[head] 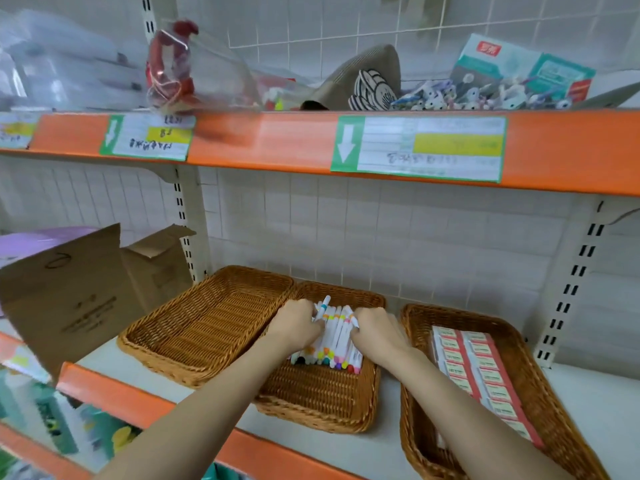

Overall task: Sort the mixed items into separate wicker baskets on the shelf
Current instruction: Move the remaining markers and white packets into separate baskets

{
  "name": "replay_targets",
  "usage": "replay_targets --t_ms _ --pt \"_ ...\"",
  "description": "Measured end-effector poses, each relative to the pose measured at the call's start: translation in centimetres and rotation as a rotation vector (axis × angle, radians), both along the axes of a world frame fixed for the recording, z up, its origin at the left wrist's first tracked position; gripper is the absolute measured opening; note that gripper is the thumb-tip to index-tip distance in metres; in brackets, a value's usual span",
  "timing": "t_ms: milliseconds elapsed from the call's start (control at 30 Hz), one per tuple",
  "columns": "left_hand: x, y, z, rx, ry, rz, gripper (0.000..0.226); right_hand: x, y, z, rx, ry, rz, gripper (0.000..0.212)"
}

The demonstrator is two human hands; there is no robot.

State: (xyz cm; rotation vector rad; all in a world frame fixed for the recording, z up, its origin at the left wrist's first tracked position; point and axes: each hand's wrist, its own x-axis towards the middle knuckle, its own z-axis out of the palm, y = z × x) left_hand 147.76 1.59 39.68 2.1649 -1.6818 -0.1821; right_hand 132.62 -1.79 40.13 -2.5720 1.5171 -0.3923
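Three wicker baskets stand side by side on the shelf. The left basket (207,327) holds nothing. In the middle basket (322,393) lies a bundle of white markers (336,341) with coloured caps. My left hand (296,323) grips the bundle's left side with curled fingers. My right hand (375,329) grips its right side the same way. One marker sticks up at the bundle's far end. The right basket (540,382) holds two neat rows of small red and white boxes (478,368).
An open cardboard box (79,296) leans at the left of the shelf. The orange-edged shelf above (277,140) carries a plastic bag, a cap, small toys and a carton. More goods sit on the lower shelf at bottom left.
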Motion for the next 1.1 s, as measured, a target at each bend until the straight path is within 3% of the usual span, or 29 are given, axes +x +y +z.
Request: replay_targets --t_ms 367,500,667,933,1100 --pt "1.6 -3.3 -0.9 0.105 -0.102 -0.087 0.021 2.0 -2.2 -0.5 -0.009 0.151 -0.105 0.022" --pt "2.1 -3.5 -1.3 0.104 -0.134 -0.167 0.044 3.1 -1.9 -0.8 -0.047 0.306 -0.162 0.031" --pt "2.5 -3.0 -1.7 0.099 -0.180 -0.256 0.040 4.3 -1.2 -1.0 -0.045 0.407 -0.234 0.026" --pt "2.1 -1.9 -1.8 0.213 -0.257 -0.346 0.052 2.9 1.7 -1.5 -0.015 0.415 -0.144 0.033" --pt "1.5 -0.5 -2.1 0.175 -0.256 -0.369 0.058 0.8 4.4 -1.6 0.054 0.320 -0.074 0.051"
